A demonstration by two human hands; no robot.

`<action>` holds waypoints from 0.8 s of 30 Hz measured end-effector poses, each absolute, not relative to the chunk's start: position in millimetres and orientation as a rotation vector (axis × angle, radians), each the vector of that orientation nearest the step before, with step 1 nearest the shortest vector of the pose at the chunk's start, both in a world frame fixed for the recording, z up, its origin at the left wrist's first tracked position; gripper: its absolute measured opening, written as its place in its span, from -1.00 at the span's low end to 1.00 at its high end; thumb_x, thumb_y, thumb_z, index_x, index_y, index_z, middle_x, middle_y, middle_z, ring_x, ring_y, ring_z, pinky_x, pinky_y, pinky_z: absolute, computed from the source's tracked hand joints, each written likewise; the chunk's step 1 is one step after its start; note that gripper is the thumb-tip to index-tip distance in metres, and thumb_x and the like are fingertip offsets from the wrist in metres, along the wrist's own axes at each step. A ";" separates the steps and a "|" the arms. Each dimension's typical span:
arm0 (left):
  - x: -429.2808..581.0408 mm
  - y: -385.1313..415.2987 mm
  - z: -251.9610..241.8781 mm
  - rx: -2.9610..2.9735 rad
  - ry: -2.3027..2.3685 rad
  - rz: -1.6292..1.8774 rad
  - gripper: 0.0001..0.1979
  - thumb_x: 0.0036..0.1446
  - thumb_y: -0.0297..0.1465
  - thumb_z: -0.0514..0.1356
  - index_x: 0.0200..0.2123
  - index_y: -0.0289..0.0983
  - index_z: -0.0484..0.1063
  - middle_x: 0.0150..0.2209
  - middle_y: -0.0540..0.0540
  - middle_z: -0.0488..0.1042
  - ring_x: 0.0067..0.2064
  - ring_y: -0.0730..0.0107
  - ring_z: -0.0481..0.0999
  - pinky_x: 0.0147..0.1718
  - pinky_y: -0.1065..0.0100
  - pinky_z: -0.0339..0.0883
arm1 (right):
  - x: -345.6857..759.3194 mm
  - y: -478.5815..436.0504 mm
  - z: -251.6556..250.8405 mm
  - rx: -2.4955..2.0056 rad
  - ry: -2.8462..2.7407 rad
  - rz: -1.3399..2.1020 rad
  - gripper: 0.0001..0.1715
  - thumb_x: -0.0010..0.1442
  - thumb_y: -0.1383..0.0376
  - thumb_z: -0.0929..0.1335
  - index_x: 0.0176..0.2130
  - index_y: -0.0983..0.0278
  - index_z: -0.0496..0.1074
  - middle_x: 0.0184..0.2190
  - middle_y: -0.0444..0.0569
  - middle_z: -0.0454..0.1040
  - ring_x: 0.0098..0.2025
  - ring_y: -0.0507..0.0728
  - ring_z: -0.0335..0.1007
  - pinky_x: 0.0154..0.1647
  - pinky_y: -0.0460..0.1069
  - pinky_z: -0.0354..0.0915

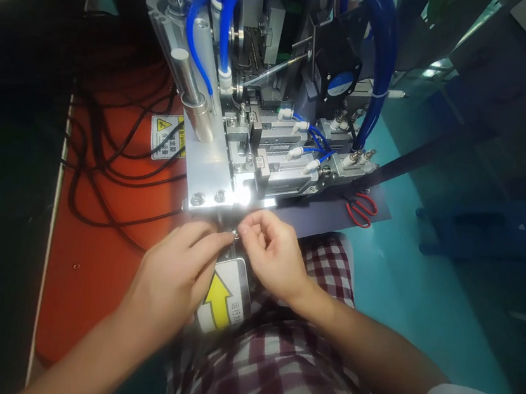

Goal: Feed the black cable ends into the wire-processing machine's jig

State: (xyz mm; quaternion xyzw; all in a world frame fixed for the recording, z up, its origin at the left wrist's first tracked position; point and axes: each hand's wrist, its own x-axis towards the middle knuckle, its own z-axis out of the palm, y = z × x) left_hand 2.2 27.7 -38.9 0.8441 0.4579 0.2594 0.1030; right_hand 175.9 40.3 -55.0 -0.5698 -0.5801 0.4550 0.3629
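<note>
Both of my hands meet at the near edge of a metal machine (206,171). My left hand (178,263) has thumb and index finger brought together around a tiny shiny part (236,234), too small to name. From the other side, my right hand (275,253) is closed in a pinch, its fingertips almost touching the left ones. What lies in the right pinch cannot be made out. Just below the fingers is a white label with a yellow arrow (218,300). A bright light shines on the machine's edge right above the hands.
Black cables (104,165) run over the orange board (87,303) at the left, near a warning label (167,138). Blue air tubes (383,58) arch over the machine. Red-handled pliers (361,210) lie at the right. A checkered garment (270,370) covers my lap.
</note>
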 end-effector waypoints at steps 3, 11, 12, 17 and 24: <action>2.8 27.7 -39.4 2.487 1.353 0.763 -0.77 0.26 -0.56 0.09 -0.10 -0.32 0.50 -0.28 -0.08 0.47 -0.28 0.36 0.50 -0.35 0.39 0.37 | 176.1 41.1 -55.4 -1.449 -1.545 1.116 -0.86 0.27 0.27 0.30 -0.35 0.24 0.35 -0.60 -0.25 0.24 -0.58 -0.03 0.14 -0.50 -0.08 0.09; 1.2 27.0 -39.4 2.482 1.371 0.771 -0.78 0.28 -0.54 0.08 -0.11 -0.32 0.50 -0.27 -0.08 0.46 -0.28 0.38 0.49 -0.35 0.40 0.36 | 178.5 38.4 -55.5 -1.405 -1.598 1.039 -0.88 0.26 0.29 0.30 -0.34 0.26 0.35 -0.60 -0.24 0.23 -0.55 -0.02 0.14 -0.49 -0.08 0.09; 1.0 27.0 -39.7 2.482 1.369 0.770 -0.78 0.28 -0.54 0.08 -0.11 -0.32 0.50 -0.27 -0.07 0.46 -0.28 0.38 0.48 -0.35 0.41 0.36 | 178.5 37.9 -56.3 -1.429 -1.565 1.072 -0.87 0.25 0.28 0.30 -0.35 0.26 0.35 -0.60 -0.24 0.23 -0.56 -0.03 0.13 -0.51 -0.09 0.08; 1.7 27.1 -39.3 2.479 1.340 0.760 -0.78 0.28 -0.54 0.07 -0.10 -0.29 0.47 -0.25 -0.05 0.47 -0.26 0.40 0.48 -0.32 0.43 0.35 | 175.2 40.7 -55.6 -1.497 -1.215 1.424 -0.83 0.21 0.24 0.32 -0.39 0.27 0.33 -0.60 -0.24 0.26 -0.59 -0.04 0.14 -0.56 -0.10 0.08; -2.7 31.7 -32.4 2.412 1.309 0.788 -0.84 0.29 -0.52 0.09 -0.13 -0.29 0.45 -0.25 -0.05 0.48 -0.24 0.46 0.50 -0.25 0.49 0.35 | 177.5 51.8 -46.1 -1.474 -0.899 1.838 -0.80 0.22 0.29 0.32 -0.43 0.31 0.34 -0.65 -0.28 0.17 -0.63 -0.08 -0.03 -0.62 -0.11 -0.05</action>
